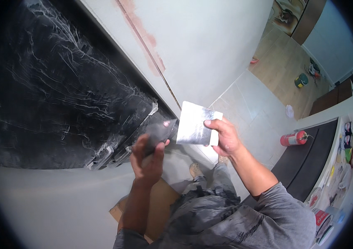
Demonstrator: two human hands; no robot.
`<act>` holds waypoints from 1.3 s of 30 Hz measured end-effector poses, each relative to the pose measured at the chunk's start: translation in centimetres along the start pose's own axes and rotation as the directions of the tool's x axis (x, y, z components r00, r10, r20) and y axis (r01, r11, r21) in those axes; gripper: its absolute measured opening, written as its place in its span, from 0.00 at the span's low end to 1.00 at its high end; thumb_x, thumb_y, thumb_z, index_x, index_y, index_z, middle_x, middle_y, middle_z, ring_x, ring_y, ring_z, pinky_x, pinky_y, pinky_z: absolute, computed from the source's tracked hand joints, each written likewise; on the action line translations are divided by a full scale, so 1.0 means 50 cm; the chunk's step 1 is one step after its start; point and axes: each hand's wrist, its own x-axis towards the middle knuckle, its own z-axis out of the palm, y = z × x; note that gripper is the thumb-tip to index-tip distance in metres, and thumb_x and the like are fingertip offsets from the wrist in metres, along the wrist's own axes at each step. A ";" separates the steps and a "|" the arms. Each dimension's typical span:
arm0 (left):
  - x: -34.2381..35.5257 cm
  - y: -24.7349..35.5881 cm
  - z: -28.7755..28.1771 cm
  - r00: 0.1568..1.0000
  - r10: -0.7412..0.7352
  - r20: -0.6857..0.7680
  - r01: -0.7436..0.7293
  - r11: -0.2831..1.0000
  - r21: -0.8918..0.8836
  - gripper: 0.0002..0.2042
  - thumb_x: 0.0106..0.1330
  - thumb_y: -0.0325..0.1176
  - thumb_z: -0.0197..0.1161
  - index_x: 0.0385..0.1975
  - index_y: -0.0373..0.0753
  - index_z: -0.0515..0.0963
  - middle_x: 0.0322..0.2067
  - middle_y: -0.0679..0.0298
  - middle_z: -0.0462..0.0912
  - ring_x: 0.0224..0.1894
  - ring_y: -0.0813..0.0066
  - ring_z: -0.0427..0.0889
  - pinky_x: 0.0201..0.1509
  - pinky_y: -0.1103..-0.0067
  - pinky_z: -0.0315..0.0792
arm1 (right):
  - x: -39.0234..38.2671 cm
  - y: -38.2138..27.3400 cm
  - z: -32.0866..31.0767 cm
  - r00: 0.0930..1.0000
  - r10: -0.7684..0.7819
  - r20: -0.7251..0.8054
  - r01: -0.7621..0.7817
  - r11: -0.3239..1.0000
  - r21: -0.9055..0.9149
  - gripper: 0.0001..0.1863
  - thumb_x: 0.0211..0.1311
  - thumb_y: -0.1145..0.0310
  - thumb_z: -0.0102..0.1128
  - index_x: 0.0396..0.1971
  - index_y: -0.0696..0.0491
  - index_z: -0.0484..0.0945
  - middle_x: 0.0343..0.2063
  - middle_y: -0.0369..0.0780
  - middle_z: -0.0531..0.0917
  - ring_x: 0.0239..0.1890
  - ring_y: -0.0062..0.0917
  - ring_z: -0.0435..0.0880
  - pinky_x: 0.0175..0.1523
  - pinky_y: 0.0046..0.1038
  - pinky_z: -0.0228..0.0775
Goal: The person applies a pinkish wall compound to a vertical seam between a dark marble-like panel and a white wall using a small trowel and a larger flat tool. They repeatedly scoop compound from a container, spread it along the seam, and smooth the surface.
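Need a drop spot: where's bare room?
Tiled floor between white wall and extinguisher; also the dark panel, if level, between extinguisher and right sleeve. Crowded: the shelf right of that panel, full of containers. Little visible gap between dark sheet and shiny sheet.

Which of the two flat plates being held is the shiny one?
The bright plate in the right hand: white light glares off it, while the dark plate in the left hand looks grey.

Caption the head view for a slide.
Left hand gripping a flat grey piece, right hand a shiny square plate, near a white-streaked black panel.
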 end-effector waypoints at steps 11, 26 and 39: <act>-0.031 -0.079 -0.109 0.938 -0.009 0.347 -0.239 0.710 0.663 0.30 0.58 0.15 0.66 0.60 0.53 0.81 0.56 0.56 0.80 0.57 0.51 0.84 0.57 0.62 0.82 | -0.034 0.051 0.024 0.951 0.266 0.157 -0.294 0.934 0.201 0.31 0.68 0.77 0.58 0.71 0.61 0.68 0.51 0.45 0.86 0.39 0.27 0.91 0.33 0.28 0.88; -0.329 -0.137 -0.068 0.842 -0.533 -0.089 0.470 0.642 0.606 0.20 0.73 0.22 0.57 0.64 0.40 0.77 0.54 0.54 0.80 0.54 0.59 0.83 0.55 0.69 0.80 | 0.235 -0.118 -0.065 0.865 -0.266 0.426 0.490 0.630 -0.603 0.27 0.77 0.59 0.61 0.70 0.56 0.77 0.66 0.45 0.79 0.66 0.38 0.80 0.68 0.47 0.75; -0.407 -0.141 0.008 0.683 -0.693 -0.231 0.678 0.484 0.553 0.25 0.64 0.22 0.57 0.63 0.40 0.79 0.54 0.50 0.81 0.54 0.45 0.84 0.57 0.61 0.80 | 0.527 -0.222 -0.087 0.008 0.074 0.997 0.709 -0.704 0.046 0.30 0.51 0.68 0.78 0.57 0.31 0.89 0.64 0.27 0.85 0.71 0.26 0.77 0.78 0.43 0.58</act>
